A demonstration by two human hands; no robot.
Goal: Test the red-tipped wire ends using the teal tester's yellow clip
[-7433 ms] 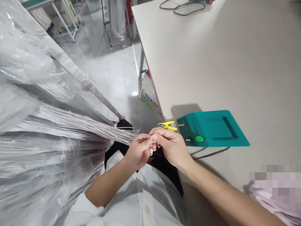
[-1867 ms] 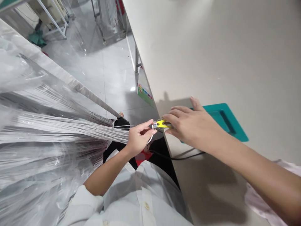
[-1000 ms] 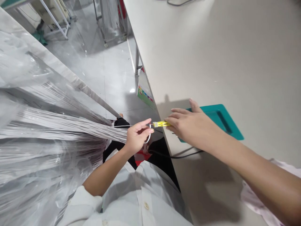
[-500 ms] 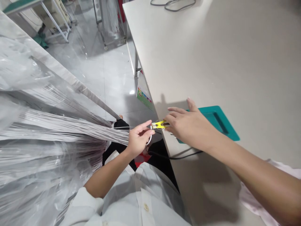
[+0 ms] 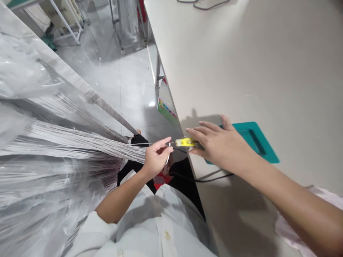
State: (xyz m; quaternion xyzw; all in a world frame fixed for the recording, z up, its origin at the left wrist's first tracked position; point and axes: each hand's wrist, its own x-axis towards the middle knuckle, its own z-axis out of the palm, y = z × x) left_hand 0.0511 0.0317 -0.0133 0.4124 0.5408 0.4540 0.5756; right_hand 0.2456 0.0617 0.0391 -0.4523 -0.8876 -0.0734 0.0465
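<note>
My left hand (image 5: 157, 157) is closed in a pinch on a thin white wire (image 5: 168, 157). A small red spot and a fine tip show at its fingertips. Behind that hand a bundle of thin pale wires (image 5: 131, 151) runs off to the left. My right hand (image 5: 219, 141) is over the table edge, its thumb and forefinger around a small yellow hand tool (image 5: 184, 142) with a pale tip. The tool is blurred, so its exact kind is unclear. Its tip points at the wire end, a small gap apart. Under my right hand lies a teal tray (image 5: 268, 153) with a dark slot, partly hidden.
A pale table (image 5: 254, 71) spans the right side. A black cable (image 5: 203, 181) crosses its near edge, and another dark cord (image 5: 211, 6) lies at the far end. Plastic-covered wire bundles (image 5: 40, 178) hang at left behind a slanting rail (image 5: 107, 107). A wheeled rack (image 5: 131, 46) stands beyond.
My right hand has moved a little right, and its fingers have spread. The yellow tool has come away from the wire at my left fingertips. The whole view has shifted slightly.
</note>
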